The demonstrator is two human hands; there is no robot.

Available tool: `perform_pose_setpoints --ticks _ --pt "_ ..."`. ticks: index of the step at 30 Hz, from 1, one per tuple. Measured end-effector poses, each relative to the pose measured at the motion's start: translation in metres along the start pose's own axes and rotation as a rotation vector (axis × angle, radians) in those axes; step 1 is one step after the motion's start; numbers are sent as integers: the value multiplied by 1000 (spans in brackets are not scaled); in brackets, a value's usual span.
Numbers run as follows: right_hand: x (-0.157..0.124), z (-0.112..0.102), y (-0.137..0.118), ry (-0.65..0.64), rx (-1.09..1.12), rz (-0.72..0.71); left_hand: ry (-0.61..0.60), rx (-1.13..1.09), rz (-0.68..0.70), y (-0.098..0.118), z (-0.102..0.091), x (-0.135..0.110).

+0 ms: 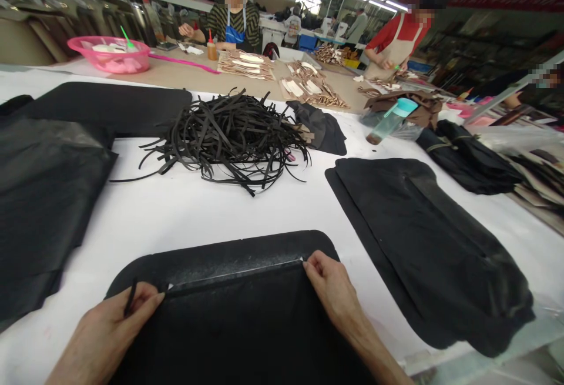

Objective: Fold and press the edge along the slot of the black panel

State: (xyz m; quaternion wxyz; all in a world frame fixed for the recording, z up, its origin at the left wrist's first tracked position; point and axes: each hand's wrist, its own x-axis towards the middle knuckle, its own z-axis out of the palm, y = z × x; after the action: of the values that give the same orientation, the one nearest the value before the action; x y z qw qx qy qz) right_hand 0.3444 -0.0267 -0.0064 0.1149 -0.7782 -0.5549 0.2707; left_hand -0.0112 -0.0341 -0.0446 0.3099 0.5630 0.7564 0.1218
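A black sheet-like panel (247, 332) with rounded corners lies in front of me. Near its far edge, a thin whitish line runs across it, with a small white tip at each end. Just below that line, a narrow black strip (238, 278) stretches between my hands. My left hand (121, 320) is closed in a pinch at the line's left end, a dark strip end sticking up between its fingers. At the right end, my right hand (330, 285) pinches with thumb and forefinger against the panel; its fingertips partly hide what they grip.
Beyond the panel sits a tangled heap of black strips (233, 138). Stacked black panels (423, 238) lie to the right, black sheets (39, 197) to the left. A bottle with a turquoise lid (392, 120) and a pink basket (110, 56) stand farther back. Two people work across the table.
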Motion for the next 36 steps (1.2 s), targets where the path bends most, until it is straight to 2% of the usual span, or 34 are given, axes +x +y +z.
perform_pose_setpoints --ticks 3,5,15,21,27,30,34,36 --pt "1 0 -2 -2 -24 9 -128 22 -57 2 -2 0" --pt "1 0 -3 -8 -33 14 -140 29 -78 6 -3 -1" --pt "7 4 6 -39 -19 24 -42 89 23 23 -2 -9" --pt "11 6 14 -85 80 -22 -51 109 38 23 -3 -7" --pt "7 7 7 -23 -70 -12 -25 184 47 31 -5 -11" --pt "4 7 4 24 -91 -21 1 297 7 41 -6 -20" --pt "2 7 3 106 -249 -51 36 465 -43 54 -7 -29" --pt "2 7 5 132 -298 -93 41 433 -19 55 -9 -31"
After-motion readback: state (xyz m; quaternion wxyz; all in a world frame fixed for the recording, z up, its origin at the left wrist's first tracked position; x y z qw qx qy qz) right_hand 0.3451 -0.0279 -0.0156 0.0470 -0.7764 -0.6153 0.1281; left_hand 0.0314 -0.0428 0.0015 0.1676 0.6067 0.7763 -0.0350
